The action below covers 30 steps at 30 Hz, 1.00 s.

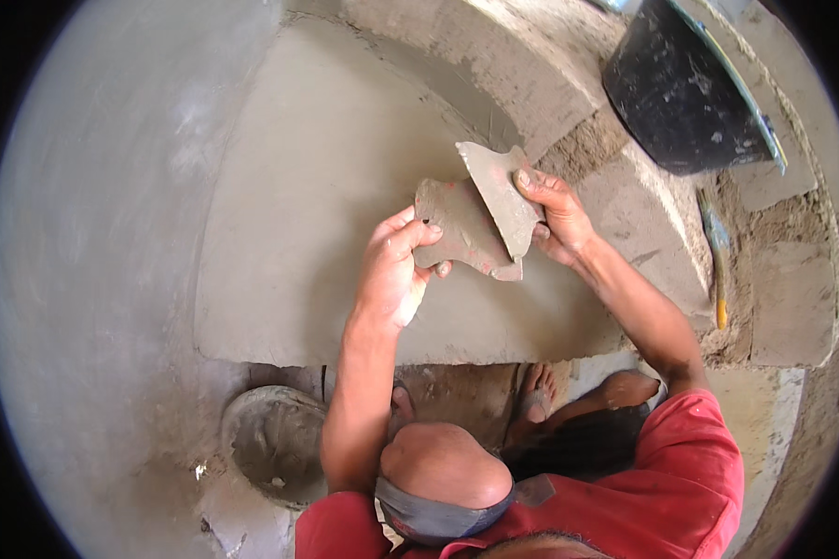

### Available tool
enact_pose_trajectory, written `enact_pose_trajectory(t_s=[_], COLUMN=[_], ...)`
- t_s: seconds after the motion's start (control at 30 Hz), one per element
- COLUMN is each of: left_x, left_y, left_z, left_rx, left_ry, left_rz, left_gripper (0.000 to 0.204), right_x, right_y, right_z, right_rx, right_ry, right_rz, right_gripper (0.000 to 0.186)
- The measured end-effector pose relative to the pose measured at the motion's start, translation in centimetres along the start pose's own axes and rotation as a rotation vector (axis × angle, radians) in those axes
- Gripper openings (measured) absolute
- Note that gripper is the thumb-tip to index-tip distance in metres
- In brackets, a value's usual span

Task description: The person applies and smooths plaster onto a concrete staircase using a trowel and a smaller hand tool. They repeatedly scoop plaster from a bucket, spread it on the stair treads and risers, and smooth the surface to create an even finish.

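Note:
In front of me, over a smooth grey slab of wet mortar [294, 177], my left hand [390, 265] grips a flat, mortar-smeared scraper plate [459, 225] with curved edges and reddish specks. My right hand [559, 216] pinches a second scraper plate [500, 194] between thumb and fingers. That one is tilted, its long straight edge lying against or just over the face of the first plate. Both are coated in grey mortar, so their material cannot be made out.
A black bucket [676, 93] stands at the upper right on the rough brick ledge. Below it lies a brush [715, 247] with a yellow-tipped handle. A round tub [236, 410] of grey mortar sits low left, beside my knee. A grey plastered surface [103, 261] extends along the left.

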<state>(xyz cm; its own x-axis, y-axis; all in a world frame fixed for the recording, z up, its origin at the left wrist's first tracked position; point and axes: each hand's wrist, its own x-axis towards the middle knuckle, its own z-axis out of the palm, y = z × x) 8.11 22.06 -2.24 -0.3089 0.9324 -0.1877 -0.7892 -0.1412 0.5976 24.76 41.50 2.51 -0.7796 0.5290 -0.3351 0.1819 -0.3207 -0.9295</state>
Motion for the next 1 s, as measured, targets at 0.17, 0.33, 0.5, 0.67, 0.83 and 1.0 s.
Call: enact_pose_trajectory(t_s=[0.17, 0.33, 0.5, 0.67, 0.83, 1.0], left_x=[-0.2, -0.7, -0.2, 0.5, 0.2, -0.3], left_y=[-0.7, 0.1, 0.0, -3.4, -4.3, -5.0], left_z=[0.2, -0.5, 0.2, 1.8, 2.0, 2.2], left_rx=[0.104, 0.091, 0.243, 0.375, 0.474, 0.501], left_ry=[-0.018, 0.129, 0.209, 0.152, 0.094, 0.086], left_rz=[-0.079, 0.045, 0.221, 0.282, 0.253, 0.178], left_gripper=[0.032, 0.032, 0.03, 0.03, 0.036, 0.033], right_x=[-2.0, -4.6, -8.6, -9.8, -8.5, -3.7], right_y=[5.4, 5.3, 1.9, 2.3, 3.1, 1.3], right_z=[-3.3, -5.5, -4.1, -1.7, -1.3, -2.5], right_rx=[0.108, -0.28, -1.219, -1.726, -1.596, -1.51], right_ry=[-0.025, 0.128, 0.208, 0.113, 0.294, 0.535], right_rz=[-0.039, -0.134, -0.844, -1.117, -1.001, -0.636], right_gripper=[0.042, 0.029, 0.021, 0.016, 0.021, 0.018])
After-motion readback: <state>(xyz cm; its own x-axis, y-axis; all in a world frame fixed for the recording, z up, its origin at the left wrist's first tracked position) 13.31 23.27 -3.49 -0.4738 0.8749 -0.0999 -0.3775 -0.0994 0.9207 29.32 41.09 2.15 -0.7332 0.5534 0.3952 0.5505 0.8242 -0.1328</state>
